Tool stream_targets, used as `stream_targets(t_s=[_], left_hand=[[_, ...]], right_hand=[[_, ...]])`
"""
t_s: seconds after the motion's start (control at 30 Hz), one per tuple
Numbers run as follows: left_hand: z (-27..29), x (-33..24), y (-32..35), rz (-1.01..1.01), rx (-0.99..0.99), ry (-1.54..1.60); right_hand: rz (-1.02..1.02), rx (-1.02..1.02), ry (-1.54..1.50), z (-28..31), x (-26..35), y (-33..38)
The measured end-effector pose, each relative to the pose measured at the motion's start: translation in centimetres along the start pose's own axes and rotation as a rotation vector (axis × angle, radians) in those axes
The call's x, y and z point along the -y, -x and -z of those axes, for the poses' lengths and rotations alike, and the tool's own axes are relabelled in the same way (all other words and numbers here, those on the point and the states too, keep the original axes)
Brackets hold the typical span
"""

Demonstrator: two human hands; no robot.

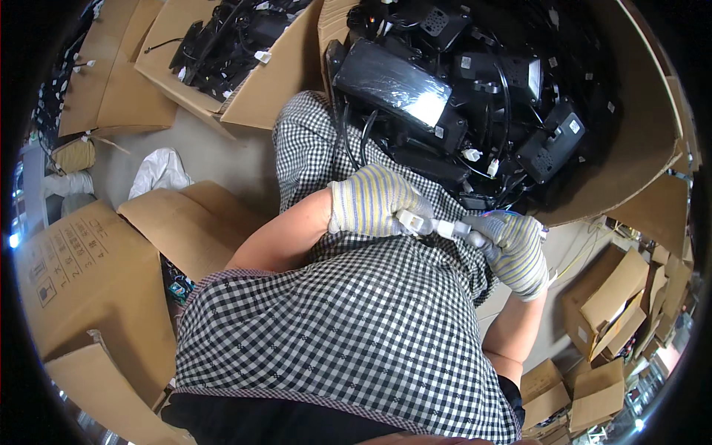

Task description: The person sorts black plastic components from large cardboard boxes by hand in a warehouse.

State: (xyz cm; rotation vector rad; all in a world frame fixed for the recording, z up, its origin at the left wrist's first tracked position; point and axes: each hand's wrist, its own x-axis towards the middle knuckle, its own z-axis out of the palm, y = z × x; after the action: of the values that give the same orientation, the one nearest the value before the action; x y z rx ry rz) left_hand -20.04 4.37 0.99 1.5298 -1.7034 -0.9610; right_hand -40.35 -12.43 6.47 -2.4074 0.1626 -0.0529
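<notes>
In striped knit gloves, both hands meet above my checked apron (pixel 334 319). My left hand (pixel 377 200) has its fingers closed on a white plug connector (pixel 411 222). Facing it, my right hand (pixel 513 251) pinches a second white connector (pixel 447 229). The two connectors sit end to end; whether they are joined I cannot tell. Just beyond my hands, a black device with a glossy, film-covered face (pixel 393 83) lies on the pile in a large carton (pixel 630 156). Black cables (pixel 364 137) hang from it toward my left hand.
More black devices (pixel 552 141) with cables and white plugs fill the large carton. Another open carton (pixel 274 89) of black parts stands at the far left. A cardboard box (pixel 89 274) is close on my left. Opened boxes (pixel 612 304) lie at right. White cloth or plastic (pixel 161 172) rests on the floor.
</notes>
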Motion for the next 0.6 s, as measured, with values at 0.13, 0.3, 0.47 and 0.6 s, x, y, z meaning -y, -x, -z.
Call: stream_targets(t_s=[0.13,0.3,0.47,0.6], left_hand=[[-0.8,1.0,0.4,-0.072,-0.024,0.017],[-1.2,2.5,1.1,-0.028,-0.06,0.265],[-0.5,3.1,1.3,-0.023,0.016,0.478],[-1.0,3.6,1.7,-0.033,-0.038,0.567]], right_hand=[[-0.092,0.0,-0.185,-0.8,-0.2,-0.4],[-0.169,-0.02,-0.128,-1.4,0.7,-0.8],[-0.077,0.042,-0.172,-1.8,0.0,-1.7],[-0.012,0.061,-0.179,-1.8,-0.4,-2.6]])
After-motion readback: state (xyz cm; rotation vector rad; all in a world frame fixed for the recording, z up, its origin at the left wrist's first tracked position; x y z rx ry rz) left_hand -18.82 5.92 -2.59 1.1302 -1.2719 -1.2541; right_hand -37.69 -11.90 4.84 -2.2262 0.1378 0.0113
